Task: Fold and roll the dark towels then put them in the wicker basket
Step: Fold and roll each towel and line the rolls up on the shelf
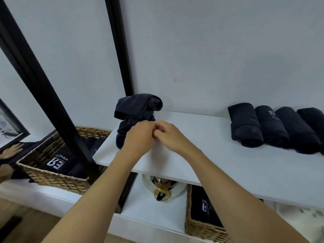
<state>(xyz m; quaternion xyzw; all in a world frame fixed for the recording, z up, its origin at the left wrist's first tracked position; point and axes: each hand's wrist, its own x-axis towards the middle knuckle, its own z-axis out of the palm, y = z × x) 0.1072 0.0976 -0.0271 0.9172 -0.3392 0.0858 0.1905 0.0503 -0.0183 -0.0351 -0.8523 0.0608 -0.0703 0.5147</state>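
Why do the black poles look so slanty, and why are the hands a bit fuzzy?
Head view: the wide-angle lens leans the black frame and slopes the white shelf. The left hand and right hand look slightly soft at the fingers, likely motion blur. The light is soft and even, with only faint shadows on the wall behind the rolled towels.

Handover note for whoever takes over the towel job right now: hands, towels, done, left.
Left hand and right hand: fingers curled, meeting at the crumpled towel on the white shelf; whether they grip it is unclear.
Done: four rolled towels lie side by side at the shelf's right end; the wicker basket below holds dark fabric with a logo.
Left: fold and roll the crumpled towel, then put the rolls in the basket.
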